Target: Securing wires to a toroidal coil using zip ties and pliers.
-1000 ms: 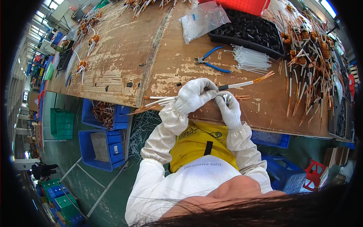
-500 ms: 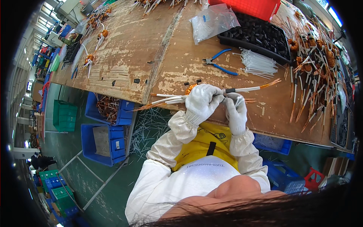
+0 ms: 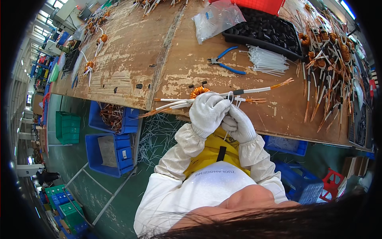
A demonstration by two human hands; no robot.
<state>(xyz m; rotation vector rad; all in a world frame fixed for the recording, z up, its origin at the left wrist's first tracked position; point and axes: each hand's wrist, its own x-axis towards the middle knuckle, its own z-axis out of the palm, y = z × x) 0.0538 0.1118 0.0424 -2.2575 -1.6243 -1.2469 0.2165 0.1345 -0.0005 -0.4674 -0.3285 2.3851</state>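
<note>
Both my hands wear white gloves and work close together at the near edge of a worn wooden bench. My left hand grips an orange wound coil with long white-sleeved leads sticking out left and right. My right hand sits just below and right of it, pinching a thin white cable tie looped at the coil's leads. The copper lead ends fan out to the right.
Blue-handled cutters and a heap of white cable ties lie beyond my hands. A black tray, a clear plastic bag and a pile of finished coils sit further back. Blue crates stand under the bench.
My hands have stayed at the bench edge with the coil; the right hand has drawn the cable tie closer around the leads. The view has shifted slightly.
</note>
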